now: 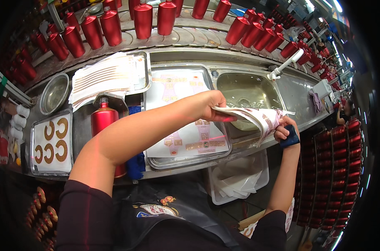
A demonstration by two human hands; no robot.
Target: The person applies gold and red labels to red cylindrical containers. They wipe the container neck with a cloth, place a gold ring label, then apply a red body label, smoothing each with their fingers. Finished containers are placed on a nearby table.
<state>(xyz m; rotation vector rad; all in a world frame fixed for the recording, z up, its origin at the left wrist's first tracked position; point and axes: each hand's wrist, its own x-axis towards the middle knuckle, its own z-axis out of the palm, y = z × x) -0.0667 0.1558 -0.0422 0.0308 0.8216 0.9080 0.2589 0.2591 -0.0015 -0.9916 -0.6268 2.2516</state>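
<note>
Between my hands, over the sink's near edge, bends a small stack of white decal sheets (266, 119) with pink and gold print. My left hand (217, 106) is closed on the stack's left end, thumb on top. At the right end, my right hand (285, 129) has its curled fingers on the sheets. A dark blue piece (290, 137), perhaps a band or pad, sits against that hand near the wrist. Below my left forearm, a metal tray (190, 161) bears a similar printed sheet (204, 140), partly hidden by the arm.
A sink (248, 90) holding water, with a white tap (288, 65), lies beyond the sheets. At left are striped strips (104, 79), a steel bowl (55, 94), a tray of gold C-shapes (52, 144) and a red bottle (104, 117). Red bottles (143, 20) line the conveyor (177, 40).
</note>
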